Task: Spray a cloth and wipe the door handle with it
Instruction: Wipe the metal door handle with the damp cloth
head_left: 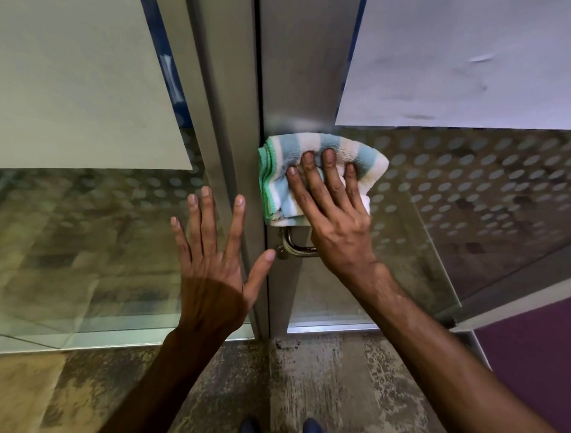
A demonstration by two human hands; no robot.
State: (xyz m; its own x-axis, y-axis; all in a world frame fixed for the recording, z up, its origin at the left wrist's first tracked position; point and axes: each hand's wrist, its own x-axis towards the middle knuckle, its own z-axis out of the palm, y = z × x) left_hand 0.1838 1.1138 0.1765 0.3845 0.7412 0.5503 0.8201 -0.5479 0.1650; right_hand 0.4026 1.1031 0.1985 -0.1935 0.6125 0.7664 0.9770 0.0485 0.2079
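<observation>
From the head camera, looking down a pair of glass doors with brushed grey metal frames (292, 70), the right hand (332, 211) lies flat, fingers straight and a little apart, pressing a folded terry cloth with pale blue, white and green stripes (276, 181) against the metal stile of the right-hand door. The palm and fingers cover the cloth's right half, and the fingertips reach close to its top fold. The hand pins the cloth rather than gripping it.

Just below the cloth, the curved silver metal door handle (293, 245) sticks out from the same stile; only its bend and a short run of bar show, since the right wrist hides the rest (the cloth's bottom edge sits right at the top of the handle, though whether they touch is hard to tell).

The left hand (211, 264) is spread wide and holds nothing, its palm toward the left-hand door's frame and glass; the thumb tip comes near the handle's base.

Both panes carry frosted dots and large pale sheets of paper (466, 54) higher up. At the bottom edge, two dark blue shoes (312, 430) stand on a mottled brown floor (332, 376).
</observation>
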